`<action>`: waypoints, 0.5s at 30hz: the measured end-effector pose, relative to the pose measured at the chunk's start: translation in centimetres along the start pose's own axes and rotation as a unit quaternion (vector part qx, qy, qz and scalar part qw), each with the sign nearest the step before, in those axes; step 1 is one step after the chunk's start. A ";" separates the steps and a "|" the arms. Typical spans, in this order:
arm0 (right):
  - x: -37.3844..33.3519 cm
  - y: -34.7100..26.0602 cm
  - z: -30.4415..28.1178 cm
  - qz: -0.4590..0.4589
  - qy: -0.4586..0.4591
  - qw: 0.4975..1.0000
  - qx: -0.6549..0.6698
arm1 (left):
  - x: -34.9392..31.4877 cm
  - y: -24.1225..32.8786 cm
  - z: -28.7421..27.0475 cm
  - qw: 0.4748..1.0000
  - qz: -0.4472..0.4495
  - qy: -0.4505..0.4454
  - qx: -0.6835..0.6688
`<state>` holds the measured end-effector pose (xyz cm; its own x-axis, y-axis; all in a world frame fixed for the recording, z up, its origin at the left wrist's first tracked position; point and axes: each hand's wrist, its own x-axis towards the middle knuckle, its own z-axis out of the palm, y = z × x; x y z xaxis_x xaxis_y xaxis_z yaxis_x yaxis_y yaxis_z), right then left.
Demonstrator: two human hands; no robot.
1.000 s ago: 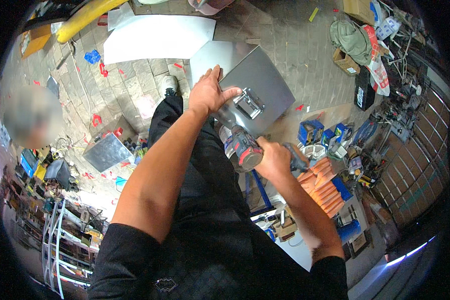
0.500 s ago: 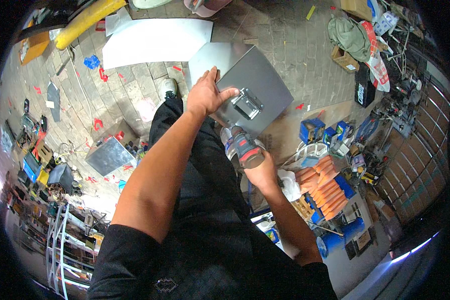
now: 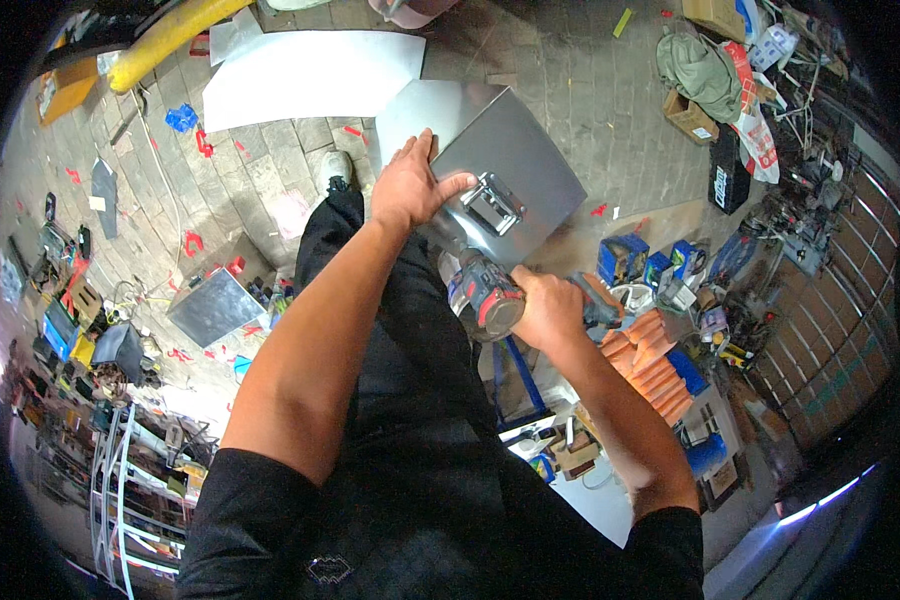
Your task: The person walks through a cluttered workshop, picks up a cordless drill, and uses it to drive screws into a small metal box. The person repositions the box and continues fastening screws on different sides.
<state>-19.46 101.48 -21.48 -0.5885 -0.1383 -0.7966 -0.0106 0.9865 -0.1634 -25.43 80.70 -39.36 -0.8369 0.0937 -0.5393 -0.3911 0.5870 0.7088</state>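
- In the head view, the right hand is gripping a red-and-black power drill, its fingers curling round the handle.
- The drill is pointing far and slightly left, its front end sitting just beside the near edge of a grey metal box; whether the two are touching, I cannot tell.
- The left hand is lying flat on the left part of that box, fingers reaching toward the far side and thumb stretching right, clasping nothing.
- The thumb tip is resting near a shiny metal latch, which is sitting on the box's upward face, toward the near side.
- The box is standing tilted in front of the person, right of a dark trouser leg and a pale shoe.
- Farther off, a large white sheet is lying on the paved floor, with a yellow tube slanting at its far left.
- On the left, a second metal box is sitting among red scraps.
- On the right, blue cartons are standing beyond a pile of orange ribbed pieces, and a green bag is slumping farther away.
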 end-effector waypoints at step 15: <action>-2.1 -1.2 3.9 0.204 0.023 0.953 0.221 | 0.3 0.4 -0.8 0.999 0.000 -0.027 -0.023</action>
<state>-15.09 100.25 -21.89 -0.5050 0.2634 -0.8219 0.5623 0.8229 -0.0818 -26.13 80.33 -38.83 -0.8150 0.1373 -0.5629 -0.4101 0.5496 0.7278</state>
